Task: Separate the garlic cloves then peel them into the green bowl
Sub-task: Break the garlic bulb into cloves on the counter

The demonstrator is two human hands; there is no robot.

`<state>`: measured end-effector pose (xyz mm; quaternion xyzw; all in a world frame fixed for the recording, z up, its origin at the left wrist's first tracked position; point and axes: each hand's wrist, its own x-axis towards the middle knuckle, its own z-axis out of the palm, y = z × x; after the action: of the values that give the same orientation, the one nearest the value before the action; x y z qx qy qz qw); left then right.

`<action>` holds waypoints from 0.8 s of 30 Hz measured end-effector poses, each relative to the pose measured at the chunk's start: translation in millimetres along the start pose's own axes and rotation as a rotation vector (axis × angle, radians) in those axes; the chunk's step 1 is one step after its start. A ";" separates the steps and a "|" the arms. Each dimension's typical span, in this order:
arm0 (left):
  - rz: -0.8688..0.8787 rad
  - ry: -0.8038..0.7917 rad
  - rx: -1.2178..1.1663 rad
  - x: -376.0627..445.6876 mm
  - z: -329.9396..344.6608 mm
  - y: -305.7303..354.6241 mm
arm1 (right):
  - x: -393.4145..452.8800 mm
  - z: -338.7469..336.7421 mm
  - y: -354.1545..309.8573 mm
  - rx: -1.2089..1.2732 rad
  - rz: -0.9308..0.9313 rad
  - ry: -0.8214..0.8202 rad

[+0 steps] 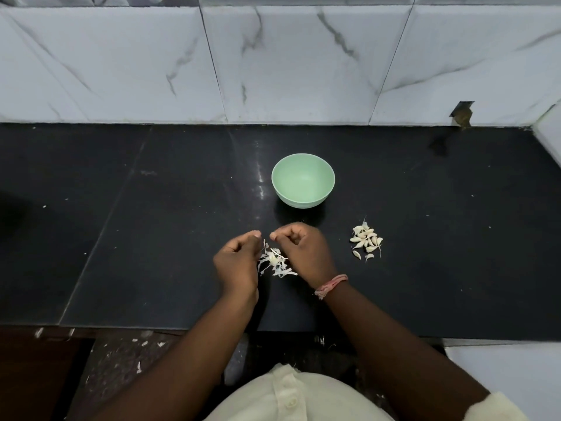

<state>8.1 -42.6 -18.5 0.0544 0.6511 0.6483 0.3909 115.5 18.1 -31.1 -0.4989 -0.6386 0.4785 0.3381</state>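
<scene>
At frame centre, the left hand (236,262) and right hand (303,253) hover over a heap of skins (276,262) on the black worktop (151,238), fingers curled; what each grip holds cannot be told. Cloves (366,240) lie right of centre, the green bowl (303,180) above.

I read the green bowl (303,180) as smooth plastic with a soft satin sheen. Under it, the black counter (170,226) looks like polished stone, glossy enough to carry a streak of glare just left of the bowl. Behind the bowl, the wall tiles (288,62) are glossy white marble-look with grey veins. Nearer me than the bowl, the garlic skins (275,263) look papery and dry. The wrist thread (331,286) is frayed pinkish cloth.
</scene>
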 end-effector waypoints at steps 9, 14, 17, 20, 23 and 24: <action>-0.231 -0.100 -0.068 -18.6 3.5 12.6 | -30.1 16.4 -15.2 -0.138 -0.235 -0.038; -0.304 -0.193 -0.190 -22.1 0.9 23.1 | -42.8 23.6 -7.2 -0.364 -0.372 -0.274; -0.254 -0.153 -0.171 -17.8 0.9 27.2 | -28.8 11.9 -3.0 -0.371 -0.149 -0.103; -0.241 -0.127 -0.155 -17.9 2.6 32.2 | -28.9 9.4 -24.6 -0.235 -0.251 -0.017; -0.274 -0.187 -0.127 -22.5 5.6 30.2 | -44.3 25.1 -35.2 -0.174 -0.319 -0.239; -0.285 -0.192 -0.141 -25.2 6.8 30.7 | -44.9 28.1 -29.4 -0.219 -0.300 -0.291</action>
<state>16.0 -46.9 20.8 -0.0043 0.5647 0.6222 0.5422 93.0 -34.1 -10.0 -0.3576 -0.7958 0.4177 0.2537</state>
